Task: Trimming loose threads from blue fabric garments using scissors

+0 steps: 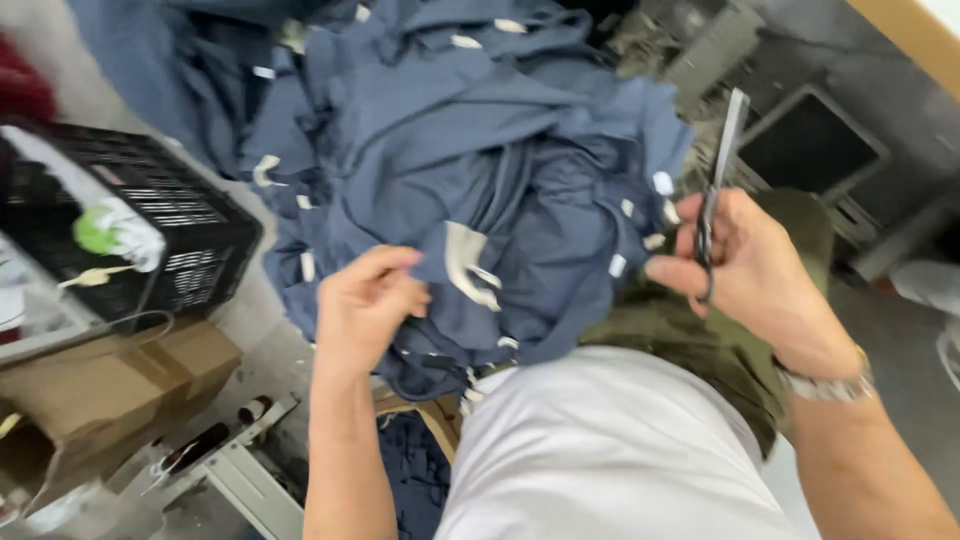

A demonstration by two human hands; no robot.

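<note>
The left hand (362, 305) pinches a fold of blue cloth (480, 190) beside a pale tag (466, 262), its grip pressed together on the fabric. The right hand (752, 262) closes its grip round the handles of scissors (718, 170), blades pointing up and away, clear of the cloth. The cloth lies heaped over the person's lap and beyond. A black crate (175, 240) stands at left above a cardboard box (110, 385).
</note>
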